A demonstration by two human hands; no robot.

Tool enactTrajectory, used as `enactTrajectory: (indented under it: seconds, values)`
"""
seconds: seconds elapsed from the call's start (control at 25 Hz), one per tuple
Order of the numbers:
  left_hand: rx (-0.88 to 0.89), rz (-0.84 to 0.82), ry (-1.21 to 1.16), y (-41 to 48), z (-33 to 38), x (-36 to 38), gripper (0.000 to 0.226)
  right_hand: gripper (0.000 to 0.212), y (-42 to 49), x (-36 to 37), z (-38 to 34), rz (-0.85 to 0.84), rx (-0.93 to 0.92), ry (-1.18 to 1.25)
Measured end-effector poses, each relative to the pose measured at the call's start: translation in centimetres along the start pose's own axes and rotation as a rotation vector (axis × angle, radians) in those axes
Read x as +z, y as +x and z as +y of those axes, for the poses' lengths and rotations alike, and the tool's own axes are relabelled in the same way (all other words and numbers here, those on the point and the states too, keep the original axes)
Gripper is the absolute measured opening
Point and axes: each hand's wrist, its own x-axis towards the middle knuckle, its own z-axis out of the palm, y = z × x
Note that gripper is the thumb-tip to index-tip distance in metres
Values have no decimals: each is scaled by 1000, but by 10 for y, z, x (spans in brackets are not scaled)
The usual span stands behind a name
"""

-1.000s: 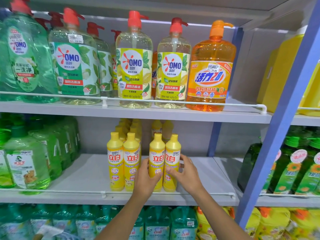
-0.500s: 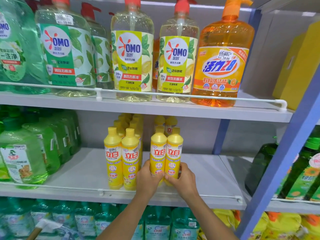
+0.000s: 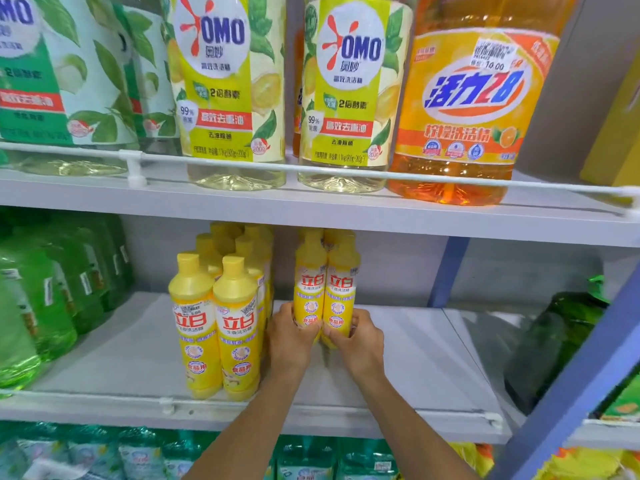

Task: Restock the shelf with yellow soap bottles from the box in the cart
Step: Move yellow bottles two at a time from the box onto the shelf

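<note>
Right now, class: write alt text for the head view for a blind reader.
A left hand and a right hand each grip one of two upright yellow soap bottles side by side on a grey shelf, right of matching bottles. Larger OMO bottles and an orange bottle stand on the shelf above.

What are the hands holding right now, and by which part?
Left hand grips the left yellow bottle round its lower body; right hand grips the right yellow bottle likewise. Both upright.
</note>
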Motion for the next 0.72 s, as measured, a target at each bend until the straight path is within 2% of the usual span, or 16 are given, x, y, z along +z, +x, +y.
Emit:
enactTrajectory:
  seconds: [0.16,0.48,0.72]
  values:
    - [16,51,23,15,1,11,39,40,19,10,-1,24,-8,-16]
    - [36,61,116,38,-20,24,40,45,34,18,-1,51,-35,-54]
    - [-14,94,24,41,-17,27,44,47,38,21,1,52,-31,-82]
